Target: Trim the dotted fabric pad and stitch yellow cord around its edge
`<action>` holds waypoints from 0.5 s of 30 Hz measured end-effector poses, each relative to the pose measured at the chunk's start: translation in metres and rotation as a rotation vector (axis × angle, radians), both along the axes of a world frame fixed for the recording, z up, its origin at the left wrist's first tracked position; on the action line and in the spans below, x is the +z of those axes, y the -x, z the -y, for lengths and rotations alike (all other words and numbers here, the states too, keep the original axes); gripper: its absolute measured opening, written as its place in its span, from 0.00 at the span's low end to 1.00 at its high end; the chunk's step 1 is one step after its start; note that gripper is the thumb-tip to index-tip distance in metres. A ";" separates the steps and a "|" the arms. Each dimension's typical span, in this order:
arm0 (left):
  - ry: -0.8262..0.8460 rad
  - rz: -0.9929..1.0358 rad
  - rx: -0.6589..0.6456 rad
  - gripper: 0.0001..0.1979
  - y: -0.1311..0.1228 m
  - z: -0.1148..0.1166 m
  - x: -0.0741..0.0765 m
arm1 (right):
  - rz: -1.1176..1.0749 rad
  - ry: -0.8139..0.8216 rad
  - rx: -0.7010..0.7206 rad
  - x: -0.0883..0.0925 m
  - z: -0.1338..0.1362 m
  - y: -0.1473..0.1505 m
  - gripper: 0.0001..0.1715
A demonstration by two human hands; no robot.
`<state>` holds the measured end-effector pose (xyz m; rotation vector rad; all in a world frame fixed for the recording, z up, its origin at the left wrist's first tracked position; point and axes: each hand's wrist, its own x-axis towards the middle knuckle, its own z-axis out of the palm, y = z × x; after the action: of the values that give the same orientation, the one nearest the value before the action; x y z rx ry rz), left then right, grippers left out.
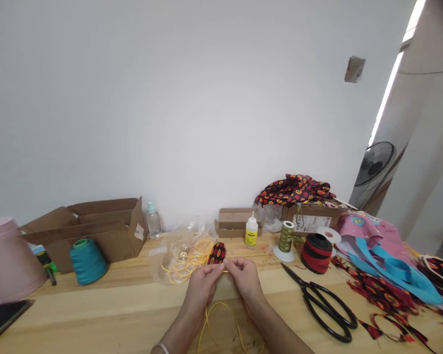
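Note:
My left hand (203,283) and my right hand (245,279) meet above the table, thumbs and fingertips pinched. Between them runs a thin yellow cord (223,304), with a short length showing at the fingertips and a loop hanging toward my forearms. Just beyond my left fingertips is a small rounded piece of black fabric (217,252) with red and orange print; I cannot tell whether the fingers touch it. A clear plastic bag (170,246) behind my left hand contains a tangle of yellow cord (186,261).
Black-handled scissors (323,302) lie at right, near fabric scraps (386,292) and a red-black roll (316,253). Behind stand a glue bottle (251,232), a green thread spool (286,237) and a small box (236,221). Leftward are a teal thread cone (87,262) and a cardboard box (110,241).

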<state>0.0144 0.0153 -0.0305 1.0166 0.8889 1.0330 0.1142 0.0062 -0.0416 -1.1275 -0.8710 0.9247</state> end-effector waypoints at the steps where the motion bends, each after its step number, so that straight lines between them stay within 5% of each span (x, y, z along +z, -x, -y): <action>1: -0.010 -0.027 0.017 0.15 0.000 -0.002 -0.002 | 0.001 0.005 -0.004 -0.001 0.000 0.000 0.16; 10: -0.050 -0.035 0.028 0.15 0.002 -0.004 -0.006 | -0.024 0.020 0.040 -0.002 -0.001 -0.001 0.14; 15: 0.012 -0.032 -0.012 0.16 0.003 -0.003 -0.002 | 0.352 -0.047 0.084 0.004 0.004 -0.013 0.15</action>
<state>0.0111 0.0182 -0.0323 1.0301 0.9130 1.0029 0.1275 0.0018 -0.0378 -1.2412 -1.2271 0.7802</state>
